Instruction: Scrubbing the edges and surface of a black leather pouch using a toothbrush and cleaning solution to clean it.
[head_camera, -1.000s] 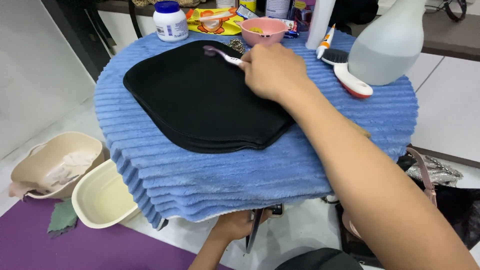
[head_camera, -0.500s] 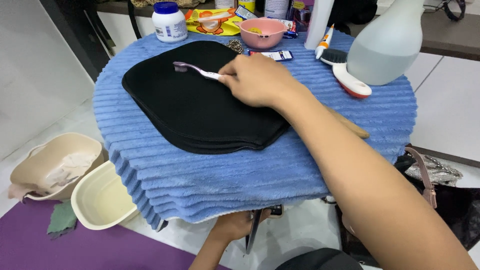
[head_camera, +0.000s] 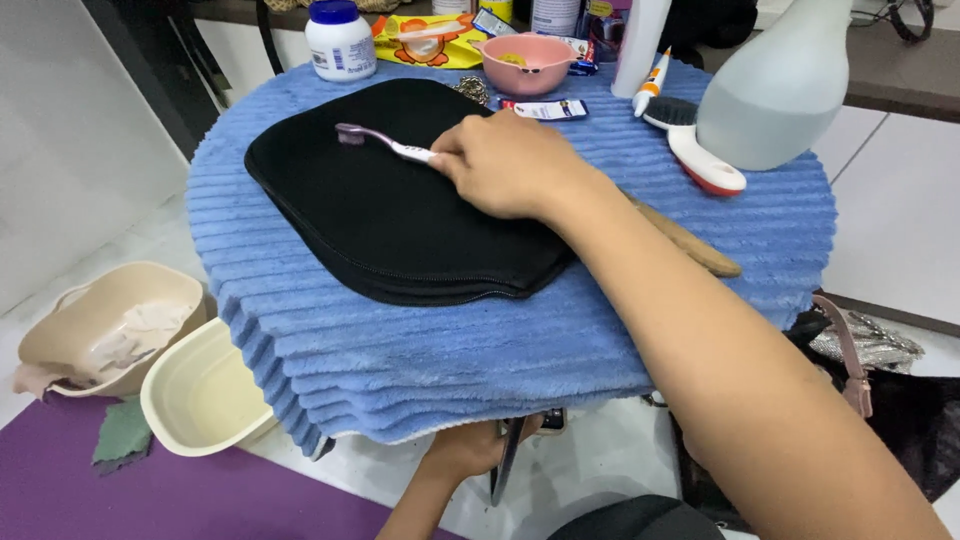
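Toothbrush (head_camera: 385, 143) lies with its head on a black pouch (head_camera: 400, 200), bristles down near the pouch's 11 o'clock edge, the white handle running toward 4 o'clock into the right hand (head_camera: 510, 165). That hand is clamped around the handle, knuckles up, resting over the pouch's 2 o'clock part. The pouch lies flat on a blue ribbed towel (head_camera: 450, 350) that covers a round table. The left hand (head_camera: 470, 450) is below the towel's 6 o'clock edge, fingers closed on a dark upright bar (head_camera: 507, 460) under the table. At 12 o'clock from the pouch sits a pink bowl (head_camera: 527, 62); at 11 o'clock a white jar (head_camera: 340, 42) with a blue lid. At 2 o'clock stand a spray bottle (head_camera: 780, 90) and a red-and-white brush (head_camera: 695, 150). On the floor at 8 o'clock lie two beige basins (head_camera: 200, 395), one holding a cloth, beside a purple mat (head_camera: 150, 500).
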